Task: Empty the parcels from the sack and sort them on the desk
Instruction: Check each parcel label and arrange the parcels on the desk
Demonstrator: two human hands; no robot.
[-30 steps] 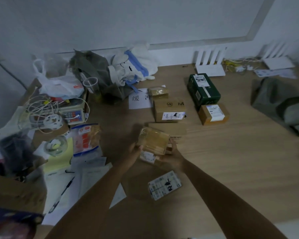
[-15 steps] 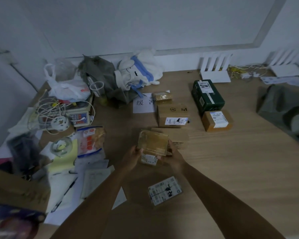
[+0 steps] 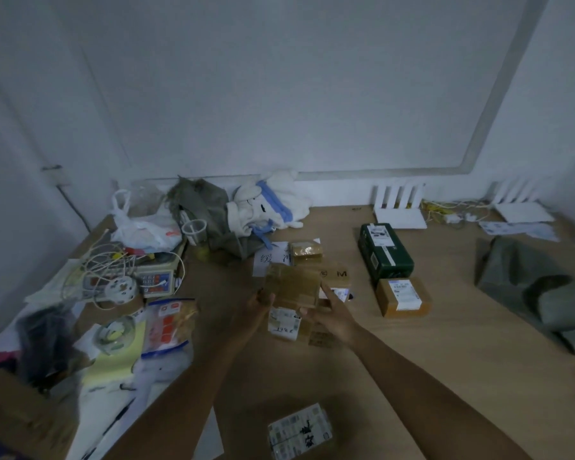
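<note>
**Taped box carried toward the sorted row**

While the labelled packet [image 3: 299, 430] lies flat on the counter [image 3: 445, 366] nearest the person, both hands are raised beyond it around a taped box [image 3: 292, 287]. The left hand [image 3: 258, 305] holds the box's left edge and the right hand [image 3: 334, 312] its right edge, each grip closed on the box, which is tilted and clear of the counter. A white label [image 3: 283, 322] shows on its underside.

Compared with a second ago, the box has travelled up and away from the person: it was held low over the near brown box, and it now overlaps the box marked M [image 3: 337, 277] in the view. That suggests the placing step is under way, with the drop spot likely in this middle row, though the exact spot cannot be told.

Behind, a small taped parcel [image 3: 306, 252] sits on a paper sign [image 3: 273, 260]. To the right stand a green box [image 3: 385, 254] and, just in front of it, a brown box with a label [image 3: 402, 297]. At the far right lies the grey sack [image 3: 525, 287], slumped; whether parcels remain inside cannot be seen.
</note>
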